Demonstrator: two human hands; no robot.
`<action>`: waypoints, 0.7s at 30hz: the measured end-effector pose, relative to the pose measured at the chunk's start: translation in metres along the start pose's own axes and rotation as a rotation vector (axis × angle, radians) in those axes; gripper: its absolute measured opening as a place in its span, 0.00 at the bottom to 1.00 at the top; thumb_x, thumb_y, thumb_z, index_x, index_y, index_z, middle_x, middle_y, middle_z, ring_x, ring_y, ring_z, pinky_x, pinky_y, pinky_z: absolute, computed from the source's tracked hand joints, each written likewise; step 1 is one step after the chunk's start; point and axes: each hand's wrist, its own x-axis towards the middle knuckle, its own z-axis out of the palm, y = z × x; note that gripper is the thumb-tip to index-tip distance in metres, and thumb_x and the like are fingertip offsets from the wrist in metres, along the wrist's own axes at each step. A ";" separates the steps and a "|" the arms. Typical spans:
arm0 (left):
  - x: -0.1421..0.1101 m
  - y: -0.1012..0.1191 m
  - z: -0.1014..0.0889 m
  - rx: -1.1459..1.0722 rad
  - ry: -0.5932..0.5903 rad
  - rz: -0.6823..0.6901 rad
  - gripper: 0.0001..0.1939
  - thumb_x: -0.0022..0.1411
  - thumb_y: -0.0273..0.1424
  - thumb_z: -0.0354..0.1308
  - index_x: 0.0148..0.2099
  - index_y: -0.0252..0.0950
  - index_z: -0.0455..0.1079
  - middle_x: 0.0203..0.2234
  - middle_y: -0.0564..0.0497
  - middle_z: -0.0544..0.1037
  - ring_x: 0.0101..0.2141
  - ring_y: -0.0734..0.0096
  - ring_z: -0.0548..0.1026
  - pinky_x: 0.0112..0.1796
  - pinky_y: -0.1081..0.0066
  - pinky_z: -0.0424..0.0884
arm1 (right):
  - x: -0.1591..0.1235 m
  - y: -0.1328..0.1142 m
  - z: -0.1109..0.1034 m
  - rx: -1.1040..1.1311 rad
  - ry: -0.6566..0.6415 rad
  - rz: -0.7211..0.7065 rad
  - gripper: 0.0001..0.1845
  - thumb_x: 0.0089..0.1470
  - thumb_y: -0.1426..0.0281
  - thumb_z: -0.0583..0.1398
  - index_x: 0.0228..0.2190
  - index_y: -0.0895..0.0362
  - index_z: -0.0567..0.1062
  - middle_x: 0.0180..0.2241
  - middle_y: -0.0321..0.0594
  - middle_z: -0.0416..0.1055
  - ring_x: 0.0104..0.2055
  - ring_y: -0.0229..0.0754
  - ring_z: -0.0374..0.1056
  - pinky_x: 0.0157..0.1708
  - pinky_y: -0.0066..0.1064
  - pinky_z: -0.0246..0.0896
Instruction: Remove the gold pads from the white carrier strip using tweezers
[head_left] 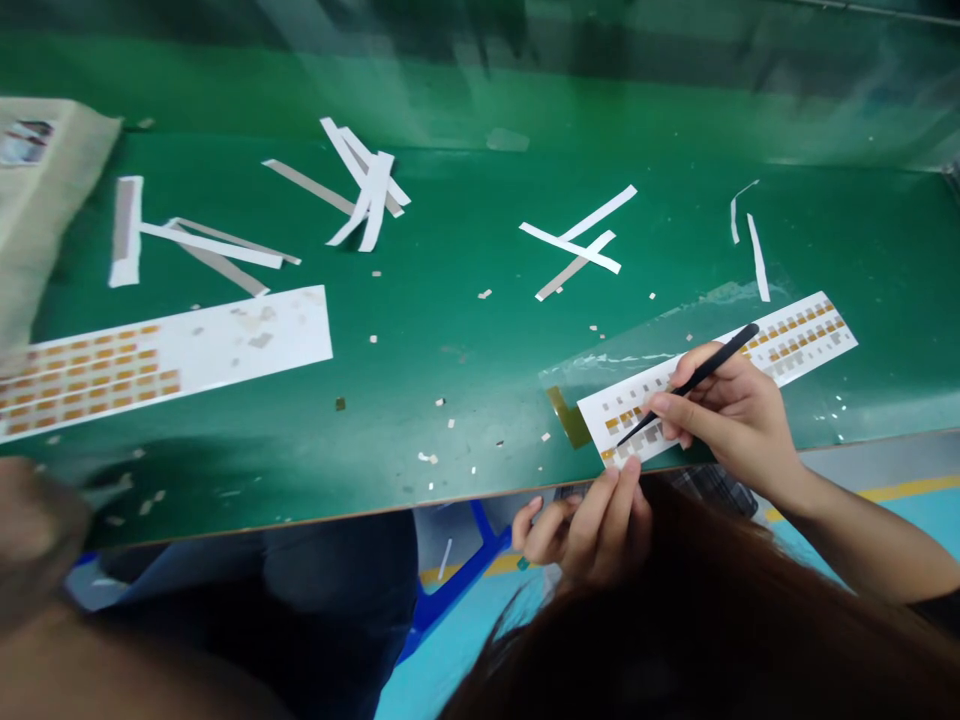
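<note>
My right hand point(34, 525) is at the lower left edge, smeared and partly cut off, so its fingers cannot be made out. Just above it lies a white sheet point(292, 325) bearing rows of small orange-brown pieces point(97, 375); its right part has a few grey patches. Whether my hand touches the sheet cannot be told. My left hand is out of view.
To the right, a co-worker's hand point(739, 415) holds black tweezers point(716, 362) over a second sheet point(814, 310); their other hand point(600, 520) touches its near edge. Paper strips point(375, 195) and tiny scraps are scattered on the green table point(435, 340). A beige cloth-like item point(67, 180) is left.
</note>
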 end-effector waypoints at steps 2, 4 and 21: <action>0.006 0.005 0.003 0.076 0.141 0.045 0.17 0.49 0.25 0.61 0.43 0.43 0.72 0.24 0.54 0.74 0.30 0.65 0.58 0.42 0.62 0.55 | 0.000 0.000 0.000 -0.004 -0.001 0.002 0.13 0.45 0.70 0.66 0.28 0.56 0.65 0.18 0.30 0.68 0.16 0.30 0.63 0.15 0.21 0.60; 0.009 0.008 0.005 0.113 0.212 0.054 0.13 0.50 0.25 0.60 0.39 0.42 0.73 0.23 0.53 0.73 0.30 0.66 0.59 0.41 0.63 0.57 | 0.001 0.000 0.000 -0.004 -0.002 -0.002 0.13 0.45 0.71 0.66 0.28 0.56 0.65 0.18 0.30 0.68 0.17 0.30 0.63 0.15 0.21 0.60; 0.014 0.003 0.001 0.169 0.199 0.091 0.11 0.52 0.26 0.58 0.37 0.47 0.74 0.26 0.52 0.72 0.34 0.65 0.62 0.35 0.66 0.59 | 0.002 0.001 0.000 -0.015 -0.003 -0.010 0.12 0.46 0.71 0.66 0.28 0.55 0.65 0.18 0.30 0.68 0.17 0.31 0.64 0.15 0.21 0.60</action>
